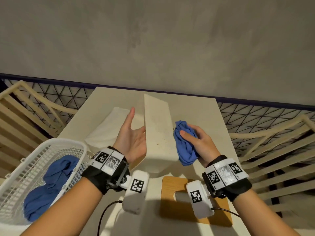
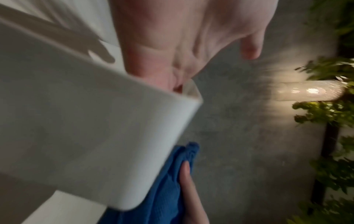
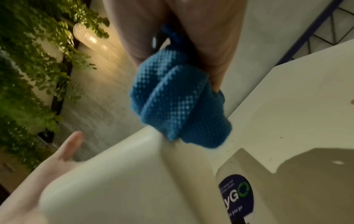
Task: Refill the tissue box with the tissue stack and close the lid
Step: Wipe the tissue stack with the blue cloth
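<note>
The white tissue box [image 1: 158, 130] [image 2: 86, 121] [image 3: 134, 181] stands tipped on its side at the table's middle, with a broad speckled face toward me. My left hand [image 1: 133, 138] [image 2: 172, 37] holds its left edge. The fingers are hidden inside the box and the thumb sticks out free. My right hand [image 1: 202, 142] [image 3: 216, 37] grips a bunched blue cloth [image 1: 185, 145] [image 2: 172, 189] [image 3: 178, 103] against the box's right edge. The white tissue stack [image 1: 109, 128] lies left of the box, behind my left hand. The wooden lid [image 1: 170, 189] with its slot lies flat near the front.
A white plastic basket [image 1: 68, 142] holding more blue cloths stands at the front left of the beige table [image 1: 196, 113]. Slatted wooden frames [image 1: 25, 116] and black netting flank the table. A dark round sticker [image 3: 237, 197] marks one face of the box.
</note>
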Tool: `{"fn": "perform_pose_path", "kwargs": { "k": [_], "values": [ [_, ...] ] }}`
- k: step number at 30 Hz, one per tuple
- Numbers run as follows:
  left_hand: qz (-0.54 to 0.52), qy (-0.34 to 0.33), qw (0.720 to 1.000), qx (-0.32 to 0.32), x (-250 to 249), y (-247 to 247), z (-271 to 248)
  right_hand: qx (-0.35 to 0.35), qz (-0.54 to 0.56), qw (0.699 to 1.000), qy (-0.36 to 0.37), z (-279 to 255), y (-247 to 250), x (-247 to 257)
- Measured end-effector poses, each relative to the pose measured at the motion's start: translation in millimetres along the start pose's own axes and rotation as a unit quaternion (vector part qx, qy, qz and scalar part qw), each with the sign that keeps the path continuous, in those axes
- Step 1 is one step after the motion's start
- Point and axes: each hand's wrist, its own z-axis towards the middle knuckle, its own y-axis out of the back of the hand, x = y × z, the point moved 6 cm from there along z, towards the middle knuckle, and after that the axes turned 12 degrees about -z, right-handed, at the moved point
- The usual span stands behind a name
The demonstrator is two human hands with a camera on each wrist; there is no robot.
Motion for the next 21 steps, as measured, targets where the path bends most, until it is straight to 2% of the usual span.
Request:
{"fn": "perform_pose_path", "kwargs": {
  "k": [3, 6, 9, 11, 14, 15, 16, 18, 21],
  "values": [
    [0.023, 0.017, 0.998, -0.056, 4.5, 14.3, 9.7, 0.000, -0.028, 0.999, 0.025, -3.7, -7.6, -2.4],
    [0.018, 0.008, 0.997, -0.075, 12.6, 20.4, 13.6, 0.000, -0.068, 0.995, 0.078, -8.4, -7.2, 1.6],
    [0.014, -0.008, 0.997, -0.080, 14.7, 22.6, 17.2, 0.031, -0.137, 0.979, 0.148, -23.6, -8.0, 4.3],
    [0.007, -0.018, 0.997, -0.072, 11.1, 21.0, 18.1, 0.033, -0.228, 0.943, 0.239, -40.9, -9.1, 10.8],
    [0.023, -0.015, 0.997, -0.077, 10.4, 19.9, 22.3, 0.029, -0.393, 0.816, 0.424, -68.4, -31.3, 28.2],
    [0.033, -0.004, 0.996, -0.080, 13.4, 17.9, 23.0, 0.048, -0.420, 0.782, 0.458, -73.2, -45.0, 31.9],
    [0.045, 0.009, 0.995, -0.085, 16.6, 16.6, 23.4, 0.071, -0.440, 0.763, 0.468, -74.5, -58.7, 35.4],
    [0.065, 0.025, 0.992, -0.101, 19.1, 15.1, 22.4, 0.103, -0.468, 0.748, 0.459, -66.7, -76.9, 44.1],
    [0.068, 0.002, 0.993, -0.098, 10.0, 14.2, 24.3, 0.048, -0.500, 0.753, 0.425, -39.4, -64.9, 53.5]
  ]
}}
